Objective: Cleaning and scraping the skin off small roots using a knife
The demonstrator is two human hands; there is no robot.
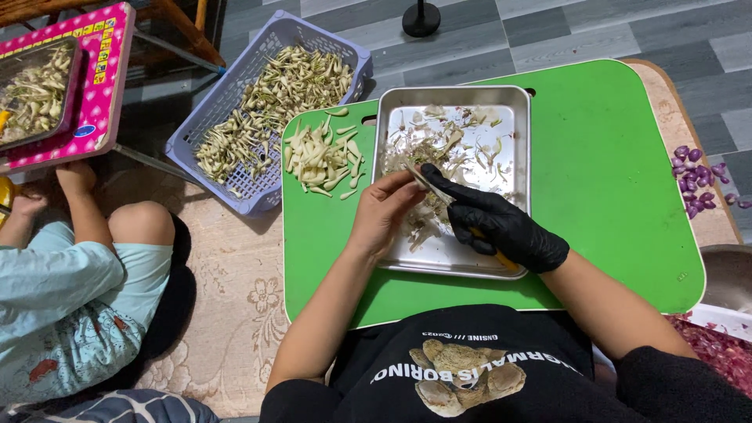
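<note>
My bare left hand pinches a pale stalk piece over a steel tray of peelings. My right hand, in a black glove, grips a yellow-handled knife whose blade lies against that piece. The tray rests on a green low table. A heap of peeled pale stalks lies on the green surface left of the tray.
A lilac plastic basket of unpeeled stalks stands at the table's left. Another person sits at far left by a pink tray table holding a steel pan. Purple shallots lie at the right. A metal bowl rim shows lower right.
</note>
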